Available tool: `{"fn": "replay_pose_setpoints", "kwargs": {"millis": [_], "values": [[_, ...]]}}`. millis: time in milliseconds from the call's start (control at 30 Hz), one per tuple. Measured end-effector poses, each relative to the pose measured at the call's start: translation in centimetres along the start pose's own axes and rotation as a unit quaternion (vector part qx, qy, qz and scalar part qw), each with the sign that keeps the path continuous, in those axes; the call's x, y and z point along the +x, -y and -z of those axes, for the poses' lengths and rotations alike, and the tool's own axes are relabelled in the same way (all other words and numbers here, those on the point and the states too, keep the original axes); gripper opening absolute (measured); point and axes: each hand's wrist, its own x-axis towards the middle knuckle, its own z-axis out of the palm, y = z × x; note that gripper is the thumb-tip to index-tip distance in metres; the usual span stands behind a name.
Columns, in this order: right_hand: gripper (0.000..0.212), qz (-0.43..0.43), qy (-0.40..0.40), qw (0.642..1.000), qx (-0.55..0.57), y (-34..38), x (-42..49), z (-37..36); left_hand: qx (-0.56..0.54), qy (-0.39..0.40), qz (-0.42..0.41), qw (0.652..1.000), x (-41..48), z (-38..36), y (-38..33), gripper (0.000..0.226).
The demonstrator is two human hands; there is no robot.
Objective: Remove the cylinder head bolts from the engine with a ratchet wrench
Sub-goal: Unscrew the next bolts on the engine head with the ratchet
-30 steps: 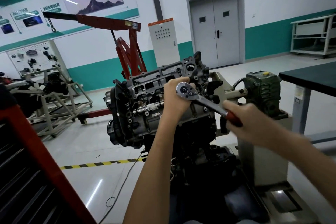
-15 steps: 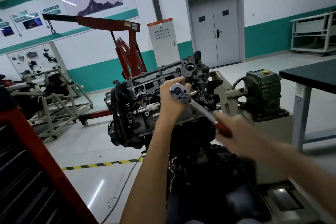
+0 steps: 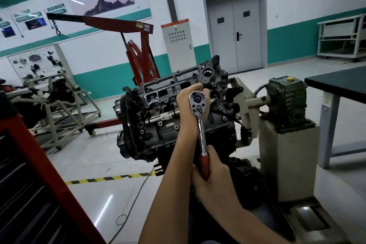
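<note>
Swinging down from the lower-right slant it had a second ago, the ratchet wrench (image 3: 199,117) now hangs almost straight down, its chrome head against the upper face of the engine (image 3: 158,109) and its red grip low. The right hand (image 3: 214,178) is wrapped round that red grip and has drawn it toward the body; the left hand (image 3: 185,109) is unmoved, fingers curled behind the ratchet head, steadying it on the fastener. The cylinder head bolt itself is hidden under the head and the hand, so I cannot tell how far out it is. I judge this as one stroke of the loosening, with more strokes needed before the bolt comes free. The engine sits on a stand whose green gearbox (image 3: 285,101) is just to the right, and the stand's pedestal lies near the handle's sweep, which may limit the arc. A red engine hoist (image 3: 142,45) stands behind, a dark-topped table (image 3: 336,83) at far right, and a cable (image 3: 136,194) trails across the floor below.
</note>
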Motion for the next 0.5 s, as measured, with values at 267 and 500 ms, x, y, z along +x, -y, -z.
{"fn": "replay_pose_setpoints", "kwargs": {"millis": [267,500], "values": [[0.024,0.142,0.187,0.906,-0.353,1.6,7.2,13.2,0.011,0.087,-0.021,0.996,0.1,2.4,0.2,0.035],[0.026,0.117,0.126,0.937,-0.304,0.8,5.5,11.4,0.012,0.069,-0.024,0.997,0.1,1.7,0.5,0.041]]}}
